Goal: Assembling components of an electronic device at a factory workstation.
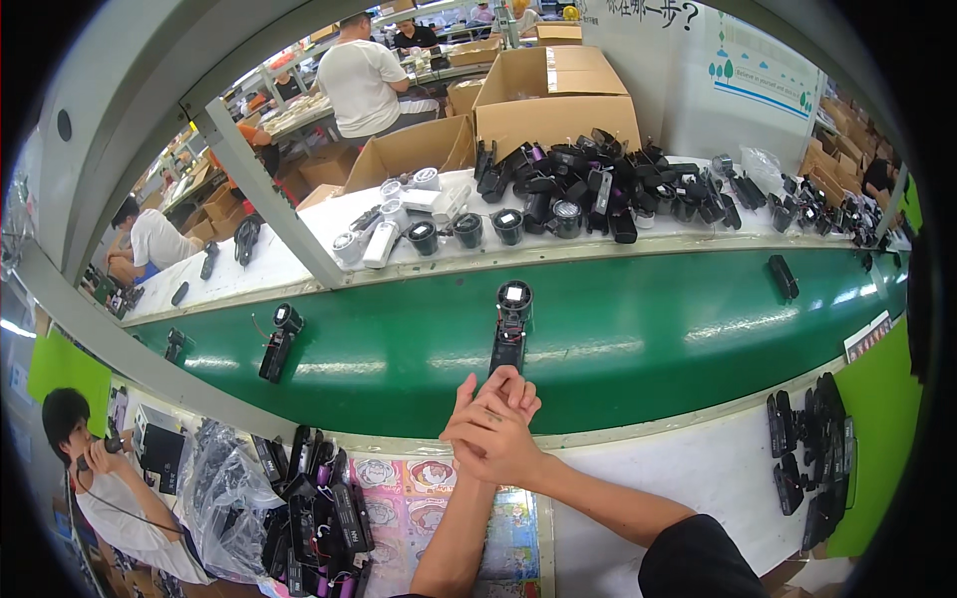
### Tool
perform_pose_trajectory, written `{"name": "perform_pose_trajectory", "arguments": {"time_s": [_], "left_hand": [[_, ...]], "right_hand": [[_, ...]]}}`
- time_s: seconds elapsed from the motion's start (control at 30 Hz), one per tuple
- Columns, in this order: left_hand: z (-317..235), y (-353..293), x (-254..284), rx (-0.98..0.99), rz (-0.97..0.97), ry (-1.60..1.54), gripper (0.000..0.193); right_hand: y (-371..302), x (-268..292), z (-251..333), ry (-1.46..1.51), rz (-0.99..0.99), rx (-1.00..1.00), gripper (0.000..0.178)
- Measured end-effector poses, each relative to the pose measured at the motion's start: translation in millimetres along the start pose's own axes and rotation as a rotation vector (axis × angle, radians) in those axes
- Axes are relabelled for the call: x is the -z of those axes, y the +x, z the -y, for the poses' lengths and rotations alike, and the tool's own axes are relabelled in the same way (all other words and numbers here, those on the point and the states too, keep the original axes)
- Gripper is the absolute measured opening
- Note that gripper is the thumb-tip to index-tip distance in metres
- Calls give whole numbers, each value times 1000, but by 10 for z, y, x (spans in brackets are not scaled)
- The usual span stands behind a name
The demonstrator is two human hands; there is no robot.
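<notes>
My left hand reaches up from the lower edge over the near side of the green belt. Its fingers are partly bent and apart, with nothing visible in them. Across it lies my right hand, coming from the right, its fingers folded round the left hand. Part of the left palm is hidden beneath. Just beyond the fingertips, a black handheld fan body lies on the belt, its round motor end away from me and small wires exposed. Whether the fingertips touch its near end, I cannot tell.
Other black fan bodies lie along the green belt. Heaped black parts fill the far shelf, before open cartons. More housings lie near left and right. A person sits left; a grey post stands left.
</notes>
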State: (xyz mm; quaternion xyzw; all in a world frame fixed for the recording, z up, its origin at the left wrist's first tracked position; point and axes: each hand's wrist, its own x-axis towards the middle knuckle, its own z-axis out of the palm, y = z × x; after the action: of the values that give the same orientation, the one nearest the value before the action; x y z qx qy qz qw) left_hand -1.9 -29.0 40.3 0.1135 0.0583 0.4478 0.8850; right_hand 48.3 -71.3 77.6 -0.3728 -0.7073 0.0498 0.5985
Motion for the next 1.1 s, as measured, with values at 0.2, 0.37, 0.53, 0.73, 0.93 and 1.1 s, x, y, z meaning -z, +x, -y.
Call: {"name": "perform_pose_trajectory", "arguments": {"time_s": [0.2,0.37,0.53,0.73,0.93,1.1], "left_hand": [[123,-59,-86,85,-14,64,45],[293,39,-17,230,63,343,36],[338,31,-5,255,16,470,33],[502,94,-113,285,21,456,31],[355,-23,1,218,-49,510,30],[261,-74,62,171,-105,542,31]], "right_hand": [[572,674,331,121,-200,-79,11],[728,1719,1009,448,-159,107,5],[793,1904,1173,917,177,240,14],[810,2098,1322,1093,305,143,20],[737,2171,1196,943,320,217,25],[665,2226,1184,1065,229,279,20]]}}
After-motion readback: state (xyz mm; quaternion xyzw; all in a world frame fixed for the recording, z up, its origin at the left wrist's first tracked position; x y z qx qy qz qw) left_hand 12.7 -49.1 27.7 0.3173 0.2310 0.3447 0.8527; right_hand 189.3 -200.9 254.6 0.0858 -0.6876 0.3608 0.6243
